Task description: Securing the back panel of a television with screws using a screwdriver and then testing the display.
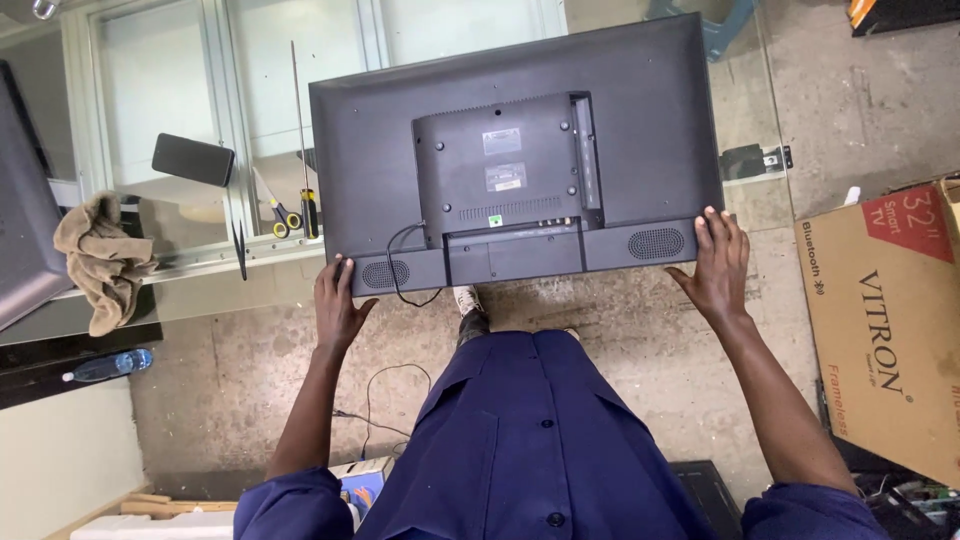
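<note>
A black flat-screen television (520,110) lies face down on a glass-topped counter (170,90), its back panel up and its near edge hanging over the counter. My left hand (338,300) grips the near left corner beside a speaker grille. My right hand (718,262) rests flat on the near right corner, fingers spread. A black cable (400,262) loops from the back panel down toward the floor.
On the counter to the left lie a yellow-handled screwdriver (309,205), scissors (282,217), a dark phone-like slab (193,159) and a brown rag (100,255). A brown cardboard box (885,320) stands at the right. A plastic bottle (108,365) lies at lower left. Concrete floor below.
</note>
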